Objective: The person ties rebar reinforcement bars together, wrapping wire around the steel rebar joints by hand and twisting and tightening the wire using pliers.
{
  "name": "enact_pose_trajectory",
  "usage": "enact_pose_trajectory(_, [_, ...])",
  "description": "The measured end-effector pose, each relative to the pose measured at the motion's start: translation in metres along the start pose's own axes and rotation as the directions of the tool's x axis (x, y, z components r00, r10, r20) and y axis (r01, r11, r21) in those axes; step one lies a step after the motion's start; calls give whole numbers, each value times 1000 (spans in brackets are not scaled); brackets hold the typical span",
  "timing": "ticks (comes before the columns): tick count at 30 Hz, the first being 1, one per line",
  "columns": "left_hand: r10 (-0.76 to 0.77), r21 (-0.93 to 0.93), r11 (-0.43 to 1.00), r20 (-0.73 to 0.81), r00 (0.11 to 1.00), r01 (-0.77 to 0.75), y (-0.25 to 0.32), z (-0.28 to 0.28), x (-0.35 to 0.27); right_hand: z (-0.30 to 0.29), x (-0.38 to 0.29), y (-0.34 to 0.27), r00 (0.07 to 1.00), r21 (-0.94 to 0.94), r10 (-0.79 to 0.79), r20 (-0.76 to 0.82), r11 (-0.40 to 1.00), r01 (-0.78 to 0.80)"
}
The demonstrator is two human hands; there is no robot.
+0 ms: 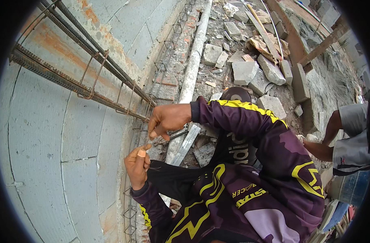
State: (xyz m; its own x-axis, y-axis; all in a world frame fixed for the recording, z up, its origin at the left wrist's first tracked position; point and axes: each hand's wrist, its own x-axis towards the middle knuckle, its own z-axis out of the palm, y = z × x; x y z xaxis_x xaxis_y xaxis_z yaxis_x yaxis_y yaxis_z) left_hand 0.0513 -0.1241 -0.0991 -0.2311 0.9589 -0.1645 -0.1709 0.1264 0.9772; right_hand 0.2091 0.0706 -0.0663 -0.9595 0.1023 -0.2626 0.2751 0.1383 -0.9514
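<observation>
A thin binding wire (146, 146) runs between my two hands. My left hand (137, 166) pinches it between thumb and fingers, with a tan wrap around the thumb. Loose thin wire ends stick out beside the left palm. Just above, my right hand (169, 120) bends downward with its fingertips at the wire's upper part. A dark rod or tool handle (177, 134) shows under the right hand; whether I hold it cannot be told. Both hands are by the end of a rusty rebar column cage (91, 93), where it meets a narrow rebar cage (165, 57) along the wall base.
A grey block wall (81, 176) stands at left. A pale pipe (194, 60) and a metal strip (186, 145) lie alongside. Broken blocks (245, 73) and rubble cover the ground. At right are another person in grey shorts (353, 152) and a blue container (353, 186).
</observation>
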Motion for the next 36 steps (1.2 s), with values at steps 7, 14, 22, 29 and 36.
enact_pose_trajectory(7, [143, 635, 738, 182, 973, -227, 17, -3, -15, 19, -3, 1, 949, -315, 116, 292, 949, -19])
enact_pose_trajectory(14, [193, 328, 925, 32, 981, -193, 25, 4, -6, 3, -20, -28, 981, -76, -192, -7, 979, 191])
enact_pose_trajectory(22, [504, 570, 748, -154, 850, -341, -15, 25, -15, 21, 4, -17, 985, -20, -94, -144, 996, 92])
enact_pose_trajectory(29, [-72, -391, 920, -177, 982, -3, -14, -11, -39, 35, 19, -28, 986, 349, 95, -137, 936, -42])
enact_pose_trajectory(36, [-165, -461, 884, -144, 976, 81, -28, -27, -66, 60, 42, -25, 988, 87, 89, -128, 993, -79])
